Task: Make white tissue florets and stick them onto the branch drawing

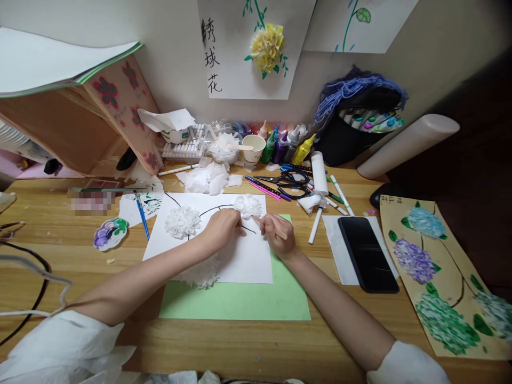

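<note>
My right hand (280, 237) grips a wooden craft stick (279, 232), its tip close to a white paper flower (247, 205) at the top of a white sheet (248, 261). Fingers curled together, my left hand (224, 228) rests on the sheet just below that flower. Whatever its fingertips hold is hidden. Dark branch lines are drawn on the sheet. A second white flower (182, 222) sits on its left part, and a third white flower (202, 272) lies partly under my left forearm. Green paper (240, 304) lies beneath the sheet.
Behind the sheet are torn white tissue (208, 178), black scissors (284, 184), a paper cup (254, 149) and several paint bottles (282, 148). A paint palette (111, 233) and blue brush (142, 216) lie left. A phone (368, 253) and flower picture (444, 277) lie right.
</note>
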The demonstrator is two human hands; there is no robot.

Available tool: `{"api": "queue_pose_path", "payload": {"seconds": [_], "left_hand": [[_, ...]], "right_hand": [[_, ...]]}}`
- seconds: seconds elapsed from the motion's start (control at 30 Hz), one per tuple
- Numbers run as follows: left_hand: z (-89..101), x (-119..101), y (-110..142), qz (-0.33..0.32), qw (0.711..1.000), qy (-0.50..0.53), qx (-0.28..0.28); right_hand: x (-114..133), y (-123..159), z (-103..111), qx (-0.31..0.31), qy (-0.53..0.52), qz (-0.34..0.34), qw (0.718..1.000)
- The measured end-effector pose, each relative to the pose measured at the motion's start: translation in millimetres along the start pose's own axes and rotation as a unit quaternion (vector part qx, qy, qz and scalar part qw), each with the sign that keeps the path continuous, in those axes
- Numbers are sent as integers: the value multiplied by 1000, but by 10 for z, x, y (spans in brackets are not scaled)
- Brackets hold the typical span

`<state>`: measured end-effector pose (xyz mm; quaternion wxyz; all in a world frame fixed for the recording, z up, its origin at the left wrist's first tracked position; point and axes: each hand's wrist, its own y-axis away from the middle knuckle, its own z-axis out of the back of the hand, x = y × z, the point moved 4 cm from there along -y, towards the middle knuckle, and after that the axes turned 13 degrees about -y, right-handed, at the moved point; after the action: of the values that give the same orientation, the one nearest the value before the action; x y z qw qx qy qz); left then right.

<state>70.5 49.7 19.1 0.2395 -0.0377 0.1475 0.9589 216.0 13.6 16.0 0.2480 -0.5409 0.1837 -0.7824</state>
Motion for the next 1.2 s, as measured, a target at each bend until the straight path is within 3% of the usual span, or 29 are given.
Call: {"api": "queue_pose_path", "payload": {"seconds": [0.33, 0.6, 0.73, 0.9, 1.2], "left_hand": [[-11, 1, -13, -2, 1000, -4, 16], [22, -12, -2, 4, 1000, 3, 12], [24, -12, -3, 3, 1000, 4, 13], [23, -12, -7, -5, 1000, 0, 14], [27, -23, -8, -1, 1000, -4, 17]], "right_hand": [[-87, -6, 19, -45, 7, -90, 995], [-5, 78, 79, -76, -23, -31, 996], [27, 73, 52, -47, -38, 6, 998], [-3, 3, -6, -4, -2, -20, 1000], [-74, 4, 25, -46, 3, -86, 995]]}}
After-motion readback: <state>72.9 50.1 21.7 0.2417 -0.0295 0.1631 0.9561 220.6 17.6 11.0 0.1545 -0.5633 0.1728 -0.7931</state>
